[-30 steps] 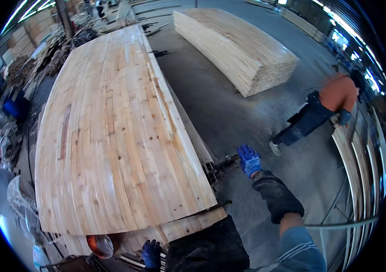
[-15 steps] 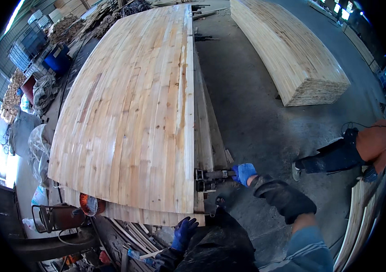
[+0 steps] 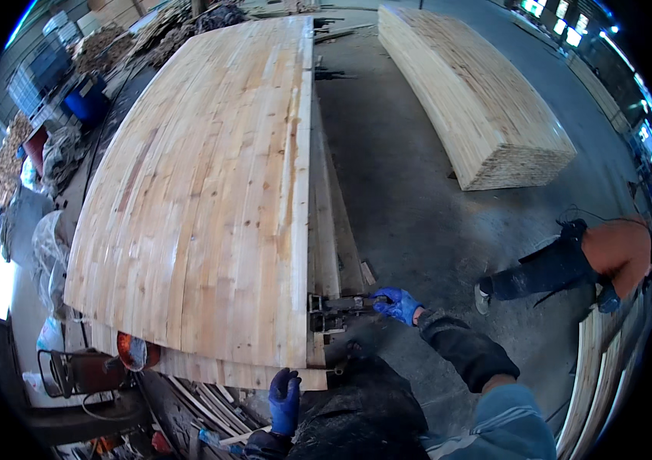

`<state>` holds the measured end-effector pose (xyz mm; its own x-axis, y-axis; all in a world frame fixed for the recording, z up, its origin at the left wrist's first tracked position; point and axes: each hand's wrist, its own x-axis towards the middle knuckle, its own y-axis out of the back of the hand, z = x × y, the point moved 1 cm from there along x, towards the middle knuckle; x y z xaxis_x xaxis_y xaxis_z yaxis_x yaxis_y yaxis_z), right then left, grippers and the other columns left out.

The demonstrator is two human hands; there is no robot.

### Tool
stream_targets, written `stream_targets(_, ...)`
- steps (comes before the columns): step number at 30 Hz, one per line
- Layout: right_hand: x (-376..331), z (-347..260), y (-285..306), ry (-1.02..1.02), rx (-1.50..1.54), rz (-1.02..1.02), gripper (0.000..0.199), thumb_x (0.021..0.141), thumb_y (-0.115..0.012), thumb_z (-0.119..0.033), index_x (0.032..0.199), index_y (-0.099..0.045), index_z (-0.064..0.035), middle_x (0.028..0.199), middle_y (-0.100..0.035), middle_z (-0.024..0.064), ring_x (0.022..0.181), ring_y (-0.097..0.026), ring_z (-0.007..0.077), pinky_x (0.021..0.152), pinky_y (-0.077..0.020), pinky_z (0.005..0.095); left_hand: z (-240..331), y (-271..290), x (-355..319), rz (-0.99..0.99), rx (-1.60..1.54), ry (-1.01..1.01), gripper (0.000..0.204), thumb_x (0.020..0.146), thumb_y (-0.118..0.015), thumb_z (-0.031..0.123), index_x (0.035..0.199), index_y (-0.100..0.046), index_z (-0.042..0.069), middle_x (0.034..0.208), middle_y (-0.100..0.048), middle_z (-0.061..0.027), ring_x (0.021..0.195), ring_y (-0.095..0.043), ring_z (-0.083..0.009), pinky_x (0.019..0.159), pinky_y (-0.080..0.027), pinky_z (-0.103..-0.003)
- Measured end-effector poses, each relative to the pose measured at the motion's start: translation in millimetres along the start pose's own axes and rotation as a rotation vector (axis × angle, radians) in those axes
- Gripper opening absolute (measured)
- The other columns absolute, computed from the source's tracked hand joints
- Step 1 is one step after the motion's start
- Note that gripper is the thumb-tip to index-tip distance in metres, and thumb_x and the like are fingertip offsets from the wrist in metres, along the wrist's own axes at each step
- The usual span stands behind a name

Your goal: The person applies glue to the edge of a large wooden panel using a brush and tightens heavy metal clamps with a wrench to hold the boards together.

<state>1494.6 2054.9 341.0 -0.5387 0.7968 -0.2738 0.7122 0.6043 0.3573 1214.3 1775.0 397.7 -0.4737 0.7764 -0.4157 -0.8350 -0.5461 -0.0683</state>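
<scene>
Both hands wear bright blue gloves: the left hand and the right hand. The big wood panel by the fingers is pale yellow with long stripes and some orange-brown streaks. The clamp at the right fingers is dark grey. The floor is grey.
</scene>
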Motion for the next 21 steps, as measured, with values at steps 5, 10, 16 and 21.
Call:
stream_targets(5,26.8,13.0,29.8,-0.171,0.188,-0.233,0.028,0.089,-0.068,-0.022,0.112,-0.066,-0.0062,0.102,-0.068,0.0088,0.087,-0.065,0.0162,0.075,-0.0529,0.0309,66.8,-97.3,64.9,-0.287,0.607,-0.548,0.048,0.084,-0.068,0.014,0.128,-0.053,0.001,0.119,-0.061,-0.0201,0.108,-0.061,-0.0328,0.094,-0.048,-0.039)
stream_targets(10,130.7,90.8,61.2,-0.363,-0.165,-0.091,0.046,0.083,-0.067,-0.042,0.112,-0.066,-0.0061,0.115,-0.067,0.011,0.097,-0.066,0.0317,0.081,-0.0524,0.0407,81.6,-173.8,143.9,-0.336,0.948,-0.882,0.047,0.078,-0.071,0.022,0.12,-0.059,0.003,0.111,-0.064,-0.0178,0.1,-0.062,-0.0353,0.086,-0.049,-0.043)
stream_targets(16,256.3,171.8,-36.0,0.029,-0.182,0.176,0.047,0.082,-0.065,-0.049,0.101,-0.069,-0.0059,0.1,-0.068,0.0202,0.1,-0.063,0.04,0.084,-0.0494,0.0448,47.0,-198.4,169.3,-0.301,1.183,-0.692,0.037,0.078,-0.07,0.026,0.109,-0.064,0.006,0.087,-0.069,-0.0105,0.076,-0.067,-0.0279,0.068,-0.051,-0.039)
stream_targets(21,333.9,233.7,-91.4,-0.335,-0.151,0.028,0.045,0.085,-0.061,-0.045,0.113,-0.066,-0.0104,0.109,-0.063,0.026,0.107,-0.059,0.0425,0.087,-0.0476,0.0492,47.0,-212.6,185.4,-0.323,1.239,-0.677,0.034,0.08,-0.069,0.031,0.105,-0.067,0.008,0.09,-0.07,-0.0091,0.071,-0.068,-0.0243,0.062,-0.052,-0.037)
